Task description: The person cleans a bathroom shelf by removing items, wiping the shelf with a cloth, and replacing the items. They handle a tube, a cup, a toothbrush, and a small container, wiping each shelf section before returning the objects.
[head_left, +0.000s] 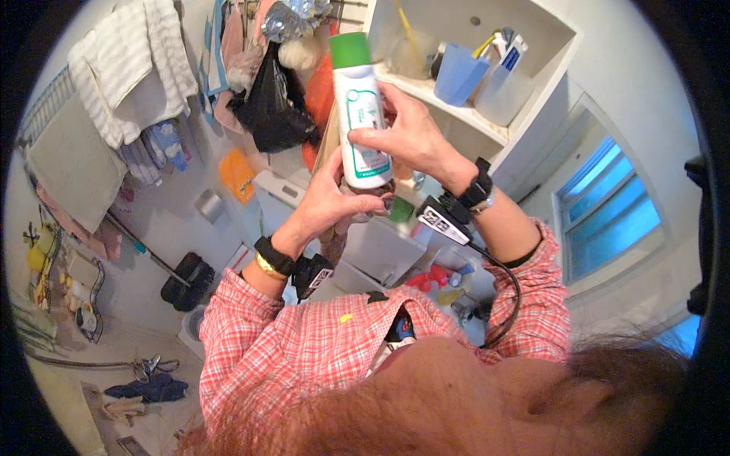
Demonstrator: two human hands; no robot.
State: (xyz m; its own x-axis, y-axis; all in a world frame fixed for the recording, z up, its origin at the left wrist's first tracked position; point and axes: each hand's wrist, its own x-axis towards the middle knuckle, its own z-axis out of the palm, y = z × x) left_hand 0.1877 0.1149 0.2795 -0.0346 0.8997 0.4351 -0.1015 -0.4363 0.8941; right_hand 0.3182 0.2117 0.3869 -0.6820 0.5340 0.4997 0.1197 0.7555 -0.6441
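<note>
A white bottle [356, 87] with a green cap [350, 50] and green print stands upright between my hands, near the top middle of the head view. My right hand [417, 135] wraps round its right side, with the thumb lying across the label. Lower down, my left hand [328, 204] is closed about the bottle's base, its thumb along the bottom edge. The fingers behind the bottle are mostly hidden.
To the right of the bottle is a white shelf unit [471, 119] with a blue cup [459, 74] and a clear container [503, 95] holding tubes and brushes. A black plastic bag [277, 114] hangs on the left. White towels [122, 64] hang farther left, above a black brush head [188, 281].
</note>
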